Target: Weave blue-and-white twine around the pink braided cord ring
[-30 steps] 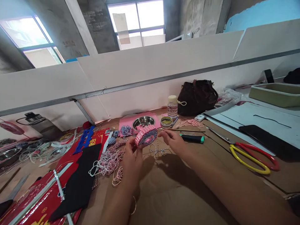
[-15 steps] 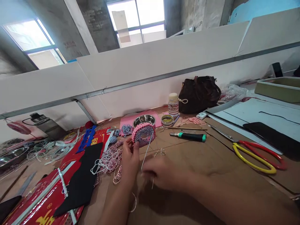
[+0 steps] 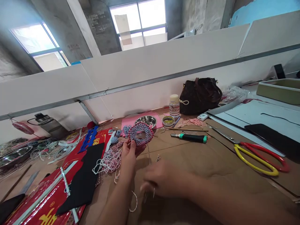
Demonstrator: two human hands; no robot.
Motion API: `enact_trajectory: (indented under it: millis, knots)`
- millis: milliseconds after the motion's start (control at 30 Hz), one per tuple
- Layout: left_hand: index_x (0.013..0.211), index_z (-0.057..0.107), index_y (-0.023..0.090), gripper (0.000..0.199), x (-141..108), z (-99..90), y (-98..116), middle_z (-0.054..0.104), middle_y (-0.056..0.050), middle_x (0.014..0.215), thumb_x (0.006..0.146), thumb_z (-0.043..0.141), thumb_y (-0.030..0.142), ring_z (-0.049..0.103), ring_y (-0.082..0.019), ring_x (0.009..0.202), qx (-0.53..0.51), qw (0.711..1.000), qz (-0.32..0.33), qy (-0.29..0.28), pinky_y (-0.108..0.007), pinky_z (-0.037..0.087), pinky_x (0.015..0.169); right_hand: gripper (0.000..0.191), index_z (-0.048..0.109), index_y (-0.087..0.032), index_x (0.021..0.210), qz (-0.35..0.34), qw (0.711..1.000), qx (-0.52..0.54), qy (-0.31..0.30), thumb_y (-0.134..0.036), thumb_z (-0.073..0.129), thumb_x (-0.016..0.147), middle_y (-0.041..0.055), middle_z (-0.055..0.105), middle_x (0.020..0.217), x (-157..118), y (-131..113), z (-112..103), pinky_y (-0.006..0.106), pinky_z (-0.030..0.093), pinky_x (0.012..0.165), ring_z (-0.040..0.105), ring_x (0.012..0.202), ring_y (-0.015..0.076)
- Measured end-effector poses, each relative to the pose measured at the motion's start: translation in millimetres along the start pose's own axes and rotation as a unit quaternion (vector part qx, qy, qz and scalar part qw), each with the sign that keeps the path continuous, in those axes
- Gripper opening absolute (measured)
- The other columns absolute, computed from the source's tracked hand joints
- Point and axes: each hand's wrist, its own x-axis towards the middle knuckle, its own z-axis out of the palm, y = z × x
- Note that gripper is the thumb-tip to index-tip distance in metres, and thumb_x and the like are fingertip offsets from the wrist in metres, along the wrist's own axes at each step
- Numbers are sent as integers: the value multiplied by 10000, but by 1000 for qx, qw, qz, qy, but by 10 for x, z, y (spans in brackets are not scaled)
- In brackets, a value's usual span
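Note:
In my left hand (image 3: 128,150) is a ring wrapped in cord (image 3: 133,132), with blue-and-white strands on its face and a red-and-pink edge. The thumb presses its near side and the fingers go behind. A thin cord (image 3: 148,150) hangs from the ring's lower right toward my right hand (image 3: 161,178). That hand is closed and somewhat blurred, pinching the cord below and right of the ring; a short pale end sticks out under it. A heap of red-and-white cord (image 3: 112,157) lies left of my left hand.
Behind the ring stands a steel bowl (image 3: 150,120) on pink sheet. Rightward lie a utility knife (image 3: 191,137), scissors (image 3: 255,159) and a dark bag (image 3: 199,97). A lidded jar (image 3: 174,106) stands by the bag. Black foam (image 3: 82,184) and red packaging (image 3: 35,203) cover the left.
My left hand has turned the ring, so its blue-and-white face shows more and its pink outer band less. The cord at the ring now hangs more steeply. My right hand has moved slightly down.

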Motion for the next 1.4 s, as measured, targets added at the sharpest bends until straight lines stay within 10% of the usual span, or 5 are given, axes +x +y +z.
enact_trajectory:
  millis: [167,333,533,1000,1400]
  knots:
    - [1094,491,215,558,0,51,-33,673,-88,1109,733,761,543,728,-246,900,4,998,55,14,-437,617,799,314,672,-174,827,236,948,141,159,-391,493,968,3,613,676,56,388,-272,249,331,581,491,609,126]
    - [1139,484,211,438,-148,110,48,626,-103,1145,868,630,522,685,-237,997,105,982,159,-10,-409,586,851,357,678,-148,1121,373,863,293,175,-402,570,895,11,610,724,133,580,-177,250,368,579,503,643,148]
    - [1150,501,204,455,-212,144,85,614,-108,1164,863,631,532,667,-230,1017,111,979,168,-17,-396,575,866,271,725,-178,928,336,878,299,163,-378,542,919,34,685,857,141,461,-94,270,426,702,585,798,177]
    - [1057,477,247,509,-255,195,103,727,-25,935,746,739,554,717,-172,590,-15,991,-117,-63,-209,465,402,263,683,-174,864,231,954,187,-43,-275,467,974,47,702,833,32,229,155,243,366,628,568,716,154]
    - [989,463,208,630,-72,114,164,698,11,890,636,786,618,500,-39,412,-21,1000,-1,-19,-241,488,475,252,624,-175,1112,306,918,254,-3,-136,463,922,67,655,1028,84,170,-73,263,458,749,579,870,158]
